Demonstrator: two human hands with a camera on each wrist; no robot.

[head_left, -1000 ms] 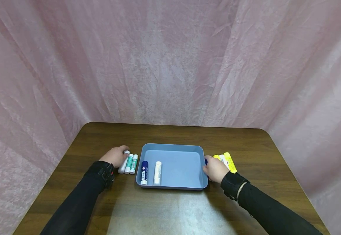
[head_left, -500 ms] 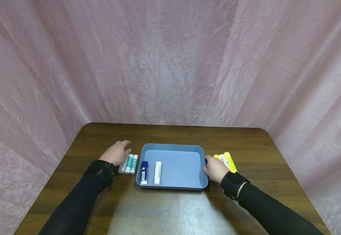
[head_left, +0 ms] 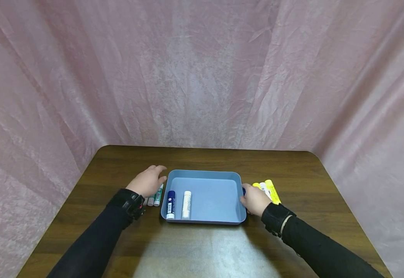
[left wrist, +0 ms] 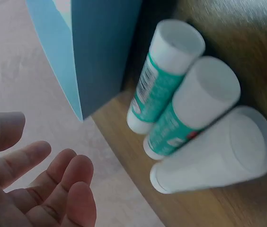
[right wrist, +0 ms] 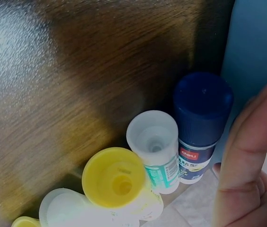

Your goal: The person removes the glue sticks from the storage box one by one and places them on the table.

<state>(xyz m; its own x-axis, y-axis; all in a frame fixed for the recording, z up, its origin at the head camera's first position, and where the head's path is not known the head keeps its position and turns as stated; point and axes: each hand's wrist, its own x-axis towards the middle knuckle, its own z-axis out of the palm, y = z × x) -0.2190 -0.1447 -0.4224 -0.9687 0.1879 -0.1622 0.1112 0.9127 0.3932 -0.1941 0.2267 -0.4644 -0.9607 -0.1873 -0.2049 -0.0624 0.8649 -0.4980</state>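
The left hand (head_left: 148, 181) hovers with loosely spread fingers beside the left rim of a blue tray (head_left: 216, 197). It is over two green-labelled glue sticks (left wrist: 159, 90) and a thicker white stick (left wrist: 214, 156); nothing is between its fingers in the left wrist view. The right hand (head_left: 256, 200) is at the tray's right side, its fingers bent, next to a navy glue stick (right wrist: 202, 111) that stays against the tray wall. Inside the tray lie a navy glue stick (head_left: 171, 204) and a white glue stick (head_left: 186, 204).
Beyond the right hand a row holds a white-capped green-labelled glue stick (right wrist: 155, 142), a yellow-capped one (right wrist: 114, 177) and a large yellow one (head_left: 272, 192). The brown wooden table (head_left: 202, 247) ends at a pink curtain (head_left: 202, 77) behind.
The left hand has come off the thick white stick and shifted right, over the green-labelled glue sticks toward the tray. The right hand has stayed in place.
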